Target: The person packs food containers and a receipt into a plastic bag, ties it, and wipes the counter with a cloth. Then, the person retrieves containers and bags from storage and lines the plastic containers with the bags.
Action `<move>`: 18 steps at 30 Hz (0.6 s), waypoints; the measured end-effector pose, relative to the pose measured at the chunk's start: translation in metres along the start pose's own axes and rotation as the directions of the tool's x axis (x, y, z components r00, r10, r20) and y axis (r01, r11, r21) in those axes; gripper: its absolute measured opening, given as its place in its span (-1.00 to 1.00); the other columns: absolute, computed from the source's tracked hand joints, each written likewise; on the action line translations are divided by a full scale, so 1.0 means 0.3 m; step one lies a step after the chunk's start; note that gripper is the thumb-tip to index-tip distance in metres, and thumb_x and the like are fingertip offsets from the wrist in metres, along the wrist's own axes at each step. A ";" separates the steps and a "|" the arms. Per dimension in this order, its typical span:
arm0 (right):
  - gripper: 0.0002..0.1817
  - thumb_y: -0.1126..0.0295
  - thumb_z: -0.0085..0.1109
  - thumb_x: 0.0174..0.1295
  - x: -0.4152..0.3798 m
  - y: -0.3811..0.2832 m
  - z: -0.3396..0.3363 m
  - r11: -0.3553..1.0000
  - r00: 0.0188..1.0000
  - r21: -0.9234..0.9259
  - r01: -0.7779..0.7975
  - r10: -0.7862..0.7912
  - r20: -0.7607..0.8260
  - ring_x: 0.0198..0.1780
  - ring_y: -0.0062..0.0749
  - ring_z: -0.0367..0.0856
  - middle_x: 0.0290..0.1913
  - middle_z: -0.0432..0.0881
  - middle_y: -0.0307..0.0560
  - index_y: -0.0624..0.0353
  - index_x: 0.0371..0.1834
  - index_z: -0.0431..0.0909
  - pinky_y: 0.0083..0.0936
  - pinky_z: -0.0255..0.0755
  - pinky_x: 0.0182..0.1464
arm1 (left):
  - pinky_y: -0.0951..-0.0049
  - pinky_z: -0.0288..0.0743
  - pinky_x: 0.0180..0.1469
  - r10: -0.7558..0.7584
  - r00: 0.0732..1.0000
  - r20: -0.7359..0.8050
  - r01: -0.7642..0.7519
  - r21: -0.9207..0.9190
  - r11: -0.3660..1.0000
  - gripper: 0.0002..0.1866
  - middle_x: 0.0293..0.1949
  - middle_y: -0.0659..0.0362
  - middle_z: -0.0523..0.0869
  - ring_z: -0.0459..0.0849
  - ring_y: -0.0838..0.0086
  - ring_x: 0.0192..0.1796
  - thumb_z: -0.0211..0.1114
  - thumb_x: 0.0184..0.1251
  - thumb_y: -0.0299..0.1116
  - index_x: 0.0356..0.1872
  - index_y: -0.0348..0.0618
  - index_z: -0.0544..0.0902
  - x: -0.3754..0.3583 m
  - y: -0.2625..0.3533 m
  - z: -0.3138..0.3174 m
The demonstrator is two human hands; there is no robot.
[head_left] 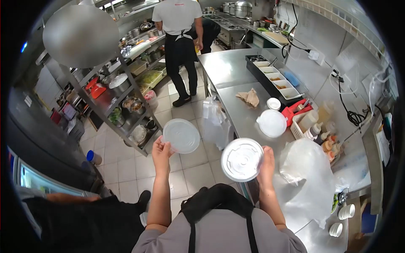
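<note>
Left hand (161,152) pinches a clear lid (181,135) by its rim; my right (266,166) grips what looks like a covered tub (241,160) near the bench (231,90). I hold them apart, neither set down.

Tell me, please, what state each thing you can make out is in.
Translucent lid: held at its edge in the left hand's grip
Round silvery-white piece: held in the right hand's grip
Brown paper: crumpled
Black tray: uncovered, food in some white inserts
Small white cups: stacked
Blue-lidded jar: lid on
Black cable: coiled
Large plastic bag: lying rumpled
</note>
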State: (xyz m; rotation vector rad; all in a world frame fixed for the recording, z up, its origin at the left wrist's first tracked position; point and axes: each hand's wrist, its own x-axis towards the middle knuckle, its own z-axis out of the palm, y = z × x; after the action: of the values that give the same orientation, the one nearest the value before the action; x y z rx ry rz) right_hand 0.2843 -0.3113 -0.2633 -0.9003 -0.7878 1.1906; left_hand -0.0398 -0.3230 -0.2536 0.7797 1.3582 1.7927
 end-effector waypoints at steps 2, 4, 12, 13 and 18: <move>-0.81 0.29 -0.17 0.39 0.054 0.059 -0.002 0.998 0.999 -0.068 -0.015 0.013 -0.030 -0.27 -0.69 0.32 -0.33 0.39 -0.29 0.16 -0.23 0.37 -0.70 0.26 -0.18 | 0.52 0.54 -0.25 -0.112 0.992 0.059 0.118 -0.115 0.986 -0.63 -0.20 0.21 0.55 0.57 0.56 -0.20 0.14 0.24 -0.49 0.07 -0.28 0.34 0.138 -0.042 0.018; -0.84 0.29 -0.04 0.35 0.084 0.076 0.037 0.999 0.999 -0.006 -0.033 0.033 0.004 -0.25 -0.70 0.37 -0.31 0.42 -0.28 0.14 -0.17 0.35 -0.70 0.31 -0.19 | 0.45 0.56 -0.19 -0.145 0.976 0.160 0.170 -0.153 0.973 -0.61 -0.10 0.13 0.55 0.57 0.48 -0.12 0.17 0.23 -0.48 0.06 -0.29 0.32 0.277 -0.089 0.063; -0.83 0.34 0.01 0.32 0.184 0.120 0.080 0.998 0.963 0.064 -0.011 0.028 -0.267 -0.23 -0.66 0.43 -0.24 0.46 -0.25 0.09 -0.10 0.31 -0.70 0.36 -0.19 | 0.49 0.50 -0.22 0.250 0.937 0.244 -0.274 0.070 0.959 -0.68 -0.35 0.20 0.53 0.55 0.52 -0.27 0.25 0.17 -0.50 -0.07 -0.25 0.41 0.782 -0.256 0.590; -0.84 0.34 0.01 0.32 0.202 0.114 0.079 0.998 0.953 0.064 -0.003 0.022 -0.301 -0.23 -0.65 0.43 -0.24 0.46 -0.25 0.08 -0.10 0.32 -0.70 0.36 -0.19 | 0.49 0.49 -0.22 0.375 0.877 0.302 -0.435 0.164 0.885 -0.70 -0.36 0.19 0.53 0.55 0.50 -0.26 0.26 0.15 -0.51 -0.09 -0.23 0.44 0.831 -0.272 0.659; -0.88 0.35 0.02 0.31 0.333 0.151 0.009 0.996 0.901 0.059 0.071 -0.039 -0.433 -0.23 -0.61 0.44 -0.25 0.47 -0.24 0.08 -0.16 0.36 -0.66 0.37 -0.19 | 0.26 0.43 -0.18 0.566 0.462 0.683 -0.868 0.216 0.447 -0.86 -0.33 0.07 0.56 0.52 0.16 -0.20 0.21 0.04 -0.55 -0.34 -0.13 0.56 0.957 -0.374 0.914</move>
State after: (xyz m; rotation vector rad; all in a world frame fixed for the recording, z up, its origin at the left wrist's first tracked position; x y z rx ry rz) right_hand 0.2829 -0.2073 -0.2984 -1.0269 -0.4033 0.9151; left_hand 0.0521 0.0782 -0.2834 2.3598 1.1900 1.5222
